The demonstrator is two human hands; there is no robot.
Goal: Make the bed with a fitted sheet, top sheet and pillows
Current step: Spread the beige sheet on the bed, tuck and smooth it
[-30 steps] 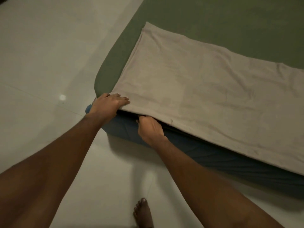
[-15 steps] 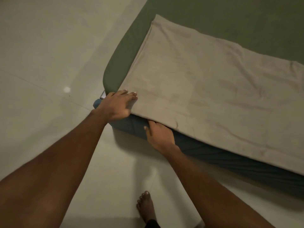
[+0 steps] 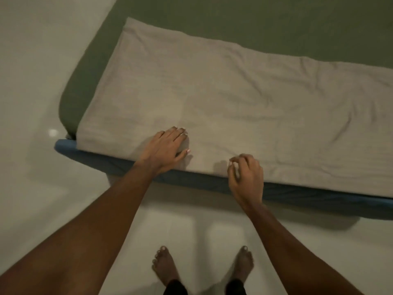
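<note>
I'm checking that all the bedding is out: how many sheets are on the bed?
2. An olive-green fitted sheet spreads across the far side. A beige cloth sheet lies on it along the near edge, under the left hand. Others may lie off-frame.

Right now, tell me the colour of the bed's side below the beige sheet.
Blue; the head view shows the bed's side best.
</note>
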